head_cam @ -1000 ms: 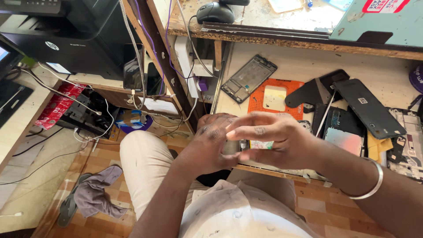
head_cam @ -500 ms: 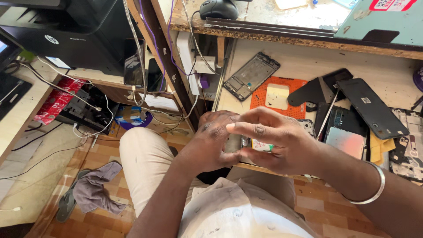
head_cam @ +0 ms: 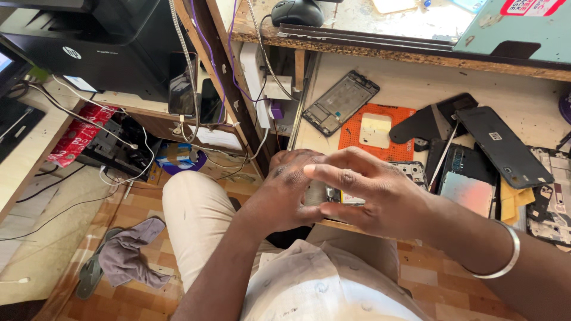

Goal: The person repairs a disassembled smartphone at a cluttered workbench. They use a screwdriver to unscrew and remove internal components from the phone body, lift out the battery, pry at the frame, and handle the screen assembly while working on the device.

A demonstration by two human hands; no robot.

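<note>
Both hands meet at the near edge of the desk (head_cam: 416, 83), closed together around a small phone part (head_cam: 333, 196) of which only a pale sliver with a dark rim shows between them. Left hand (head_cam: 285, 193) curls over it from the left, knuckles up, its grip shut on the part; right hand (head_cam: 372, 199) comes in from the right with the thumb below and the fingers (head_cam: 333, 169) stretched across the top, also pinching it. A silver bangle (head_cam: 502, 255) sits on the right wrist. Just behind the hands lies an orange mat (head_cam: 357, 134) with a pale square on it, and beyond that a bare phone frame (head_cam: 340, 102) set at a slant. To the right a black back cover (head_cam: 502, 145) lies among other dismantled phones. A computer mouse (head_cam: 297, 10) rests on the upper shelf, a black printer (head_cam: 89, 41) stands to the left, and a grey cloth (head_cam: 128, 255) lies on the tiled floor.
</note>
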